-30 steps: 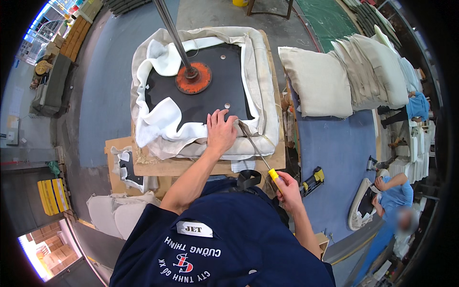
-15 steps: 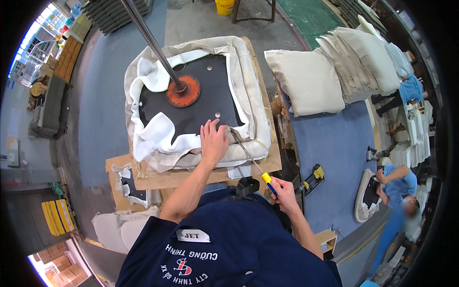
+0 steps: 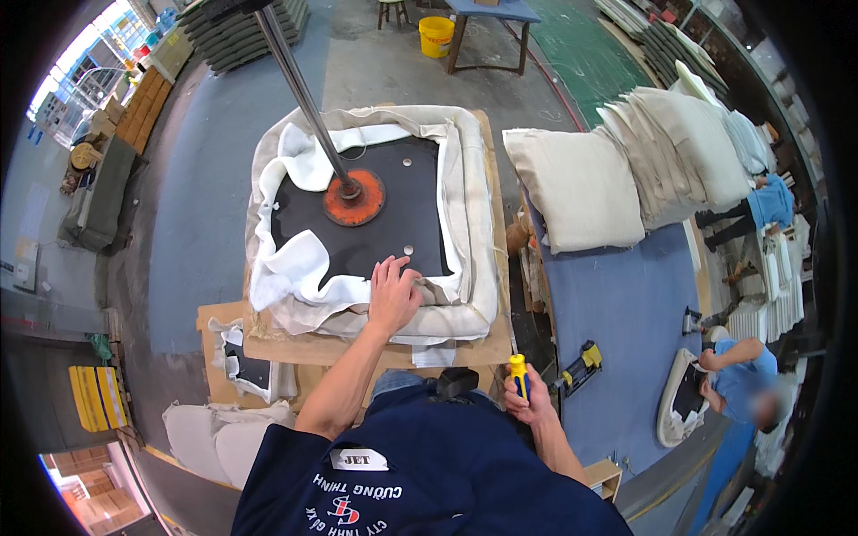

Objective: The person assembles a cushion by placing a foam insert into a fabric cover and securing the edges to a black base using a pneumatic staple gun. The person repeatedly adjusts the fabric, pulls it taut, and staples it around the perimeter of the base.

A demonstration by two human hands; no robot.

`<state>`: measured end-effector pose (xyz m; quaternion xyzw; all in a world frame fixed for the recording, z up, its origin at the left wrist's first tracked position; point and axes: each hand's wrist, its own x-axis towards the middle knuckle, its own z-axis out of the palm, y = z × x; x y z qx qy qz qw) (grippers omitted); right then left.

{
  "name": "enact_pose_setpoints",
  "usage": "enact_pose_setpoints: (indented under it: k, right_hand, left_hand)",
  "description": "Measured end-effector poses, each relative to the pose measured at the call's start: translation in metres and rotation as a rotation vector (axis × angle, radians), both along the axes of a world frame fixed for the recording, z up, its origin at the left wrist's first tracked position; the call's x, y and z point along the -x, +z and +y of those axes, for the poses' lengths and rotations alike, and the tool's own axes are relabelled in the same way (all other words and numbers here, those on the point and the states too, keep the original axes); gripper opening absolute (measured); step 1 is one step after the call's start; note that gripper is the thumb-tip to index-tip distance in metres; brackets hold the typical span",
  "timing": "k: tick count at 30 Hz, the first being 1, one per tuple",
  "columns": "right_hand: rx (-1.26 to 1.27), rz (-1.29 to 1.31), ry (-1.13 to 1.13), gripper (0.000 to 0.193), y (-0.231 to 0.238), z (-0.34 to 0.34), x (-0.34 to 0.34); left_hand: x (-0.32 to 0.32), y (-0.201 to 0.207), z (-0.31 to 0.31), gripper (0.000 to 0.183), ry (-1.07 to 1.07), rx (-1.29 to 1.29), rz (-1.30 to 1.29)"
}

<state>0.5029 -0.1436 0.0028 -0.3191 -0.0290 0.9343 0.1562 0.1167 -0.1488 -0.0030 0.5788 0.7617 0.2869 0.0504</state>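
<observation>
one upturned beige cushion (image 3: pixel 413 210) sits beneath an orange disc (image 3: pixel 356 213), white padding (image 3: pixel 299 259) curling at eight o'clock; the step looks like settling its near edge (image 3: pixel 438 323). the left hand (image 3: pixel 394 296) rests there at six, fingers loosely extended; towards five, the right hand (image 3: pixel 529 400) clamps a yellow-and-blue handle (image 3: pixel 518 368). the next move likely calls for steadying the cushion on its brown board (image 3: pixel 299 349).

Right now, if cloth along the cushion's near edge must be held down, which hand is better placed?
Probably the left hand: it lies on the near edge of the cushion. The right hand is off it, gripping a yellow-and-blue tool.
</observation>
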Motion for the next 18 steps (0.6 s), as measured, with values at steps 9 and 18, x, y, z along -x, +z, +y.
enact_pose_setpoints:
  k: [9, 18]
  right_hand:
    - [-0.409, -0.075, -0.065, 0.047, 0.013, 0.027, 0.005]
    - [-0.418, -0.069, 0.156, 0.044, 0.010, 0.019, 0.027]
  left_hand:
    - [-0.013, 0.039, -0.023, 0.029, -0.141, 0.030, -0.074]
    - [-0.015, -0.012, -0.059, 0.029, 0.020, -0.081, 0.162]
